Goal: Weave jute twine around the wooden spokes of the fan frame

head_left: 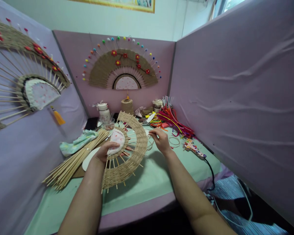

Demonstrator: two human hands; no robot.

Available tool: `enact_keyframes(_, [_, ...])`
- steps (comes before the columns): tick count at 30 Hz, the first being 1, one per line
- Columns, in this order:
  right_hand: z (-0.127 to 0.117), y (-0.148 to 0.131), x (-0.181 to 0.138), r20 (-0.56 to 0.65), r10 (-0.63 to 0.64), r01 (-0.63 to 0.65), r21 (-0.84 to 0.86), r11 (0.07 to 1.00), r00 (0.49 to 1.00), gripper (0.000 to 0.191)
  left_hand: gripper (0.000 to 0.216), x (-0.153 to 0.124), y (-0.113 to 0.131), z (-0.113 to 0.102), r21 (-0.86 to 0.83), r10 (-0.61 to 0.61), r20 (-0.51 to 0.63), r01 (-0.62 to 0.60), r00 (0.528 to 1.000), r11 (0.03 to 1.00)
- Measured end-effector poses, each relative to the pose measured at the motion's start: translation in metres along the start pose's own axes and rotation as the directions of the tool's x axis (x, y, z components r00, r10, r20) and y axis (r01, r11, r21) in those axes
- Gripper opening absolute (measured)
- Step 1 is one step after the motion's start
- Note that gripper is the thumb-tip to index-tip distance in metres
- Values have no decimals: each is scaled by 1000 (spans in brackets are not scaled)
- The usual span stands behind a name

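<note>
My left hand point(105, 152) grips a half-round woven straw fan point(134, 153) at its white fabric centre point(116, 141) and holds it tilted above the green table point(147, 182). Thin wooden sticks poke out past the fan's rim. My right hand point(160, 138) is at the fan's right edge with its fingers pinched together on a thin strand of twine point(150, 143). Loops of twine lie just to the right of that hand.
A bundle of bamboo sticks point(75, 160) lies left of the fan beside a pale green cloth point(77, 142). Coloured pipe cleaners point(173, 122), a twine spool point(126, 105), a jar point(104, 113) and a glue gun point(194, 149) with a black cord sit behind. Finished fans hang on the purple partitions.
</note>
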State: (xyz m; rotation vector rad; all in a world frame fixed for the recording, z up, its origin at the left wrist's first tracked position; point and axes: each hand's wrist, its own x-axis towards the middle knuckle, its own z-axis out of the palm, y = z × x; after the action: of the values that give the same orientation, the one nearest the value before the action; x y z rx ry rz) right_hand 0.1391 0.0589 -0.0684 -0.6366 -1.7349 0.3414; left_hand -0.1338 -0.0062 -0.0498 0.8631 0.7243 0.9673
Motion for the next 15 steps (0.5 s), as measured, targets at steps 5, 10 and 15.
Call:
enact_keyframes(5, [-3,0,1,6,26,-26,16,1000,1000,16,37,-1,-2,3,35,-20,-2,20,1000,999])
enact_keyframes(10, [-1,4,-1,12,153,-153,63,986,988,19,35,4,-6,-6,23,-3,177,-1,984,1000])
enact_keyframes(15, [5,8,-3,53,232,-237,179,955,971,18,40,8,-7,-9,33,-41,352,31,935,999])
